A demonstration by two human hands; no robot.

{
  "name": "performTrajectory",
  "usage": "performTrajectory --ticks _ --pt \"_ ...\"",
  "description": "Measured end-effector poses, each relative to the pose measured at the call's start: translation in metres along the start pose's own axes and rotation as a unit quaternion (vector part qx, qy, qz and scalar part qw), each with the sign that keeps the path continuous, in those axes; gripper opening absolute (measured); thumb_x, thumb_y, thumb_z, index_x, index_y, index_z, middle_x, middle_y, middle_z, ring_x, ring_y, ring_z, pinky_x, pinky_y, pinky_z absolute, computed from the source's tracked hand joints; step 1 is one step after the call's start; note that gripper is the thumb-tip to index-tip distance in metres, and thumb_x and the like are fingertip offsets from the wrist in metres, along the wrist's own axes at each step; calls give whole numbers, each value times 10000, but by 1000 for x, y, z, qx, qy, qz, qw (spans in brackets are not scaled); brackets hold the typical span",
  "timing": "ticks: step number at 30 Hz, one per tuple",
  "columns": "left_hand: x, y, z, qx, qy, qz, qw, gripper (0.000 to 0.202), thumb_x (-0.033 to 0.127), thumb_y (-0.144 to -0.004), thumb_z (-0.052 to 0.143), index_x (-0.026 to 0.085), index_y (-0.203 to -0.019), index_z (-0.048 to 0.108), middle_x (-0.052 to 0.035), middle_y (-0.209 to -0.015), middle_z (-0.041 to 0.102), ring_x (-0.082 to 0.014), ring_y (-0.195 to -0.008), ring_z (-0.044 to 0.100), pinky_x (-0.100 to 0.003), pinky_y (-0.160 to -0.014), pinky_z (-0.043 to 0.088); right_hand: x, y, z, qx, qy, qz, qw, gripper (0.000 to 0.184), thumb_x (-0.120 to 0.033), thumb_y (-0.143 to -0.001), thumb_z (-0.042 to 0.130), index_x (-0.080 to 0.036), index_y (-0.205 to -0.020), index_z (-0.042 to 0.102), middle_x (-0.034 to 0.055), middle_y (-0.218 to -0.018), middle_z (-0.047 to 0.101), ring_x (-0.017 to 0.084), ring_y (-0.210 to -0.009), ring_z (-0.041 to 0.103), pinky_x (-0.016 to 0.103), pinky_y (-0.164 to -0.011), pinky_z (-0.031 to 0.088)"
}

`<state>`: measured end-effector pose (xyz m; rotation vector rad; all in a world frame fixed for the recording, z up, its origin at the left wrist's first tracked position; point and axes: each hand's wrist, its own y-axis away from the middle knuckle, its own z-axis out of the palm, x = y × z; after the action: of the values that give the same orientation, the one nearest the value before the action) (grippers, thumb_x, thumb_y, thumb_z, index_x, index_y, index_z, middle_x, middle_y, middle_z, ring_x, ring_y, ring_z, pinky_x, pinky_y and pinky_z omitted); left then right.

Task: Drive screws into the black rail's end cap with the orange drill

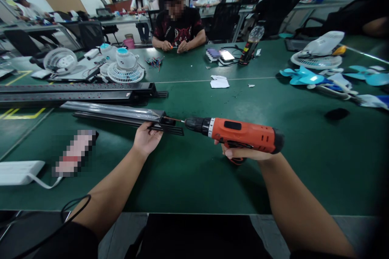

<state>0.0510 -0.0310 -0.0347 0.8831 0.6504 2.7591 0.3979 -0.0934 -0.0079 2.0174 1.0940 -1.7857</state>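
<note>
An orange and black cordless drill (pixel 243 132) is gripped by my right hand (pixel 235 153), its chuck pointing left. From the chuck a long thin bit (pixel 174 119) reaches to the open end of a long black metal profile (pixel 121 112). Whether the tip is inside the profile or just at its end, I cannot tell. My left hand (pixel 148 137) is under that right end and holds it from below, fingers curled behind it. The profile lies slanted, its far end toward the left.
More long black profiles (pixel 75 93) lie behind. A phone (pixel 74 153) and a white power strip (pixel 20 172) are at the left. Fan parts (pixel 126 68), blue fan blades (pixel 300 76), a dark bottle (pixel 251 46) and paper scraps (pixel 219 82) lie farther back. Across the table (pixel 194 186) sits another person (pixel 179 24).
</note>
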Motion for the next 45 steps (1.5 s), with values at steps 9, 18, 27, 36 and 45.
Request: performTrajectory --ticks 9,18,27,36,45 --pt "1 -1 -1 -6 -6 5 1000 340 56 -910 554 221 -657 399 84 -487 270 -84 -389 356 -228 -550 505 1 1 0 12 -2 1 1000 215 -221 -1001 756 -174 -1207 713 -45 -746 641 94 -553 628 235 -533 590" --pt "0 -3 -3 -7 -5 6 1000 327 56 -922 529 215 -657 423 85 -488 283 -76 -390 346 -231 -591 544 -1 2 -1 17 14 26 999 141 -217 -999 758 -176 -1130 722 20 -882 759 128 -703 733 263 -668 660" --pt "0 0 3 25 3 8 1000 378 28 -900 544 228 -639 357 89 -483 250 -78 -390 339 -221 -565 527 -9 1 0 23 47 33 998 187 -240 -994 764 -179 -1168 738 13 -865 742 117 -633 698 255 -603 661" --pt "0 -2 0 18 -3 15 1000 328 22 -879 555 223 -656 422 84 -498 333 -81 -396 349 -226 -569 513 -8 2 -2 16 75 24 997 162 -237 -1009 742 -191 -1164 731 -5 -824 716 115 -628 682 258 -617 652" --pt "0 -2 0 13 -1 10 1000 370 25 -888 560 225 -643 367 86 -486 283 -76 -392 347 -227 -586 524 -8 0 -2 8 86 5 996 156 -247 -1011 742 -180 -1151 726 -8 -805 717 120 -617 694 267 -610 661"
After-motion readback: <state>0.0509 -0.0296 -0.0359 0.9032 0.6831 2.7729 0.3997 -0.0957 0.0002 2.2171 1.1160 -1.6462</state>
